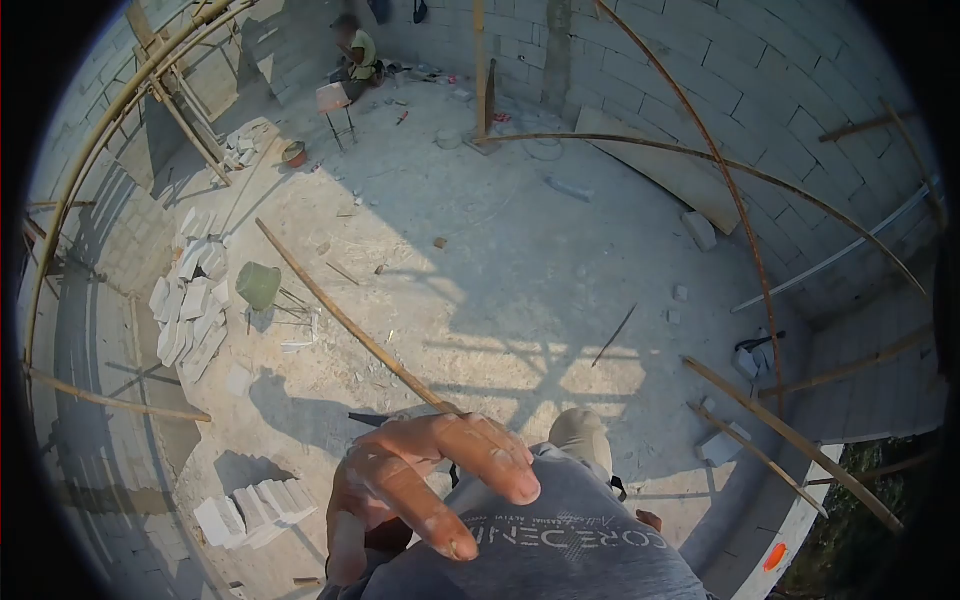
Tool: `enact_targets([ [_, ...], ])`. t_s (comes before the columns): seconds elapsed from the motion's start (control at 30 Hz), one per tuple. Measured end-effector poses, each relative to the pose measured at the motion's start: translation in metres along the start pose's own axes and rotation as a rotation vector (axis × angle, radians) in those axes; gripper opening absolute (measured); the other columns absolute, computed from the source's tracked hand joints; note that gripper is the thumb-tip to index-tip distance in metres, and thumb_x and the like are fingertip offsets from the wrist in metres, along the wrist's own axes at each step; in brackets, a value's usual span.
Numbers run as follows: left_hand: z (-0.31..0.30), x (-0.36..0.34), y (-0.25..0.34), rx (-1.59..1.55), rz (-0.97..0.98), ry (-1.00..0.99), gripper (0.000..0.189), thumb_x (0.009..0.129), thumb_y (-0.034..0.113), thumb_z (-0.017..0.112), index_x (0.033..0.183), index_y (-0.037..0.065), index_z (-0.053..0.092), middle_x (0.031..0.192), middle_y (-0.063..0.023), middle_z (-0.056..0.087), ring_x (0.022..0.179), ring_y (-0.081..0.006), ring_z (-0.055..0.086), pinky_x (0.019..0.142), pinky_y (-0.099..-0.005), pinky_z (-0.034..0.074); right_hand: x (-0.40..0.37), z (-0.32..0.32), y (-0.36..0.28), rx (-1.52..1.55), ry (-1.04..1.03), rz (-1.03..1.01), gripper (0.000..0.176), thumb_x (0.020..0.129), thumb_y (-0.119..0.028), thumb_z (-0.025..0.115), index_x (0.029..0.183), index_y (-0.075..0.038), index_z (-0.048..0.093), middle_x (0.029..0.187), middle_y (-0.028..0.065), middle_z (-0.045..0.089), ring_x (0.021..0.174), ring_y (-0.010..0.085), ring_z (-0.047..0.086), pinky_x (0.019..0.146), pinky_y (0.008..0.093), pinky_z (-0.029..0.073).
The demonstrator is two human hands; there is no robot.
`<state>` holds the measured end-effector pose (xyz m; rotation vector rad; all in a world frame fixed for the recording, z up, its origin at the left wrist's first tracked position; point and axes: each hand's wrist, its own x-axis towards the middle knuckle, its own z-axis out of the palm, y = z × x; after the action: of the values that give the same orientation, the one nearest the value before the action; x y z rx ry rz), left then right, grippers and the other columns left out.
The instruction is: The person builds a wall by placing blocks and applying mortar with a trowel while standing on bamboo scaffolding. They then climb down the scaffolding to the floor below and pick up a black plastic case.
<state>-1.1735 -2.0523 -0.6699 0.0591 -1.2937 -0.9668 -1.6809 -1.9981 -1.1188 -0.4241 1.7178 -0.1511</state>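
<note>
My left hand (430,485) is raised close to the camera, its fingers spread and bent, with pale dust on the skin. Nothing shows between those fingers. Beside its knuckles, a dark pointed thing (368,418) sticks out, partly hidden by the hand. A long wooden pole (345,318) runs across the floor view and passes behind the hand. Under the hand is my grey printed shirt (560,545). At the shirt's right edge only a small bit of my right hand (648,520) shows; its fingers are mostly hidden.
White blocks lie in a heap (195,305) and a row (255,510) at left, near a green bucket (258,285). Bamboo poles (790,440) lean at right. A person (357,55) sits by the far wall, near a small stand (335,100). A board (660,165) leans there.
</note>
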Motion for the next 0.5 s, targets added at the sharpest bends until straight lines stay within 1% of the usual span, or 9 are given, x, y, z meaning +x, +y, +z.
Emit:
enact_targets([
  [0.07, -0.051, 0.019, -0.025, -0.002, -0.111, -0.112, 0.046, 0.084, 0.041, 0.07, 0.108, 0.002, 0.066, 0.113, -0.0251, 0.06, 0.109, -0.0372, 0.059, 0.092, -0.0474, 0.046, 0.005, 0.034, -0.04, 0.086, -0.115, 0.011, 0.05, 0.088, -0.042, 0.053, 0.122, -0.006, 0.054, 0.107, 0.0128, 0.06, 0.089, 0.0247, 0.06, 0.07, 0.0426, 0.045],
  [0.13, -0.092, 0.041, -0.049, 0.322, -0.435, -0.172, 0.05, 0.082, 0.045, 0.07, 0.115, 0.007, 0.065, 0.118, -0.02, 0.06, 0.113, -0.0353, 0.057, 0.092, -0.044, 0.047, 0.014, 0.067, -0.093, 0.168, -0.226, 0.015, 0.058, 0.086, -0.048, 0.05, 0.125, -0.006, 0.051, 0.113, 0.0137, 0.057, 0.095, 0.0265, 0.058, 0.076, 0.0455, 0.043],
  [0.17, -0.114, 0.049, -0.066, 0.324, -0.435, -0.168, 0.05, 0.082, 0.045, 0.07, 0.115, 0.007, 0.065, 0.118, -0.02, 0.06, 0.113, -0.0353, 0.057, 0.092, -0.044, 0.047, 0.018, 0.082, -0.123, 0.207, -0.274, 0.021, 0.062, 0.086, -0.051, 0.049, 0.127, -0.006, 0.049, 0.116, 0.0141, 0.056, 0.098, 0.0273, 0.057, 0.078, 0.0469, 0.042],
  [0.23, -0.158, 0.058, -0.108, 0.804, -0.761, -0.241, 0.056, 0.078, 0.048, 0.073, 0.121, 0.013, 0.062, 0.125, -0.0144, 0.057, 0.117, -0.0326, 0.055, 0.093, -0.041, 0.047, 0.033, 0.107, -0.187, 0.276, -0.351, 0.04, 0.07, 0.084, -0.057, 0.046, 0.131, -0.005, 0.047, 0.122, 0.015, 0.053, 0.104, 0.0291, 0.054, 0.083, 0.0498, 0.04],
  [0.27, -0.178, 0.059, -0.13, 0.899, -0.911, -0.207, 0.064, 0.077, 0.047, 0.075, 0.124, 0.007, 0.059, 0.127, -0.0137, 0.056, 0.117, -0.0308, 0.055, 0.094, -0.0413, 0.046, 0.041, 0.117, -0.219, 0.296, -0.377, 0.054, 0.074, 0.084, -0.061, 0.045, 0.132, -0.005, 0.045, 0.125, 0.0154, 0.051, 0.107, 0.03, 0.053, 0.086, 0.0512, 0.039],
  [0.3, -0.202, 0.048, -0.153, 0.896, -0.915, -0.19, 0.064, 0.077, 0.047, 0.075, 0.124, 0.007, 0.059, 0.127, -0.0137, 0.056, 0.117, -0.0308, 0.055, 0.094, -0.0413, 0.046, 0.049, 0.126, -0.254, 0.308, -0.403, 0.069, 0.078, 0.083, -0.064, 0.044, 0.134, -0.005, 0.044, 0.128, 0.0158, 0.05, 0.11, 0.0308, 0.052, 0.089, 0.0526, 0.038],
  [0.37, -0.256, 0.01, -0.199, 1.158, -1.213, -0.225, 0.07, 0.081, 0.056, 0.067, 0.13, 0.007, 0.054, 0.131, -0.0152, 0.053, 0.12, -0.0348, 0.052, 0.097, -0.0438, 0.044, 0.067, 0.145, -0.328, 0.31, -0.449, 0.101, 0.086, 0.082, -0.07, 0.041, 0.138, -0.005, 0.041, 0.133, 0.0167, 0.047, 0.117, 0.0326, 0.049, 0.094, 0.0555, 0.036],
  [0.43, -0.302, -0.026, -0.231, 1.19, -1.48, -0.207, 0.078, 0.082, 0.063, 0.06, 0.136, 0.009, 0.049, 0.139, -0.0183, 0.047, 0.127, -0.0372, 0.045, 0.103, -0.0458, 0.04, 0.084, 0.159, -0.406, 0.279, -0.5, 0.147, 0.094, 0.08, -0.077, 0.039, 0.141, -0.005, 0.038, 0.139, 0.0176, 0.044, 0.123, 0.0343, 0.047, 0.099, 0.0583, 0.034],
  [0.5, -0.336, -0.063, -0.247, 1.077, -1.76, -0.118, 0.086, 0.079, 0.067, 0.059, 0.14, 0.008, 0.043, 0.145, -0.0228, 0.038, 0.135, -0.0394, 0.035, 0.107, -0.0468, 0.035, 0.099, 0.176, -0.485, 0.062, -0.565, 0.183, 0.102, 0.079, -0.083, 0.037, 0.145, -0.004, 0.035, 0.145, 0.0184, 0.041, 0.129, 0.0361, 0.044, 0.104, 0.0611, 0.032],
])
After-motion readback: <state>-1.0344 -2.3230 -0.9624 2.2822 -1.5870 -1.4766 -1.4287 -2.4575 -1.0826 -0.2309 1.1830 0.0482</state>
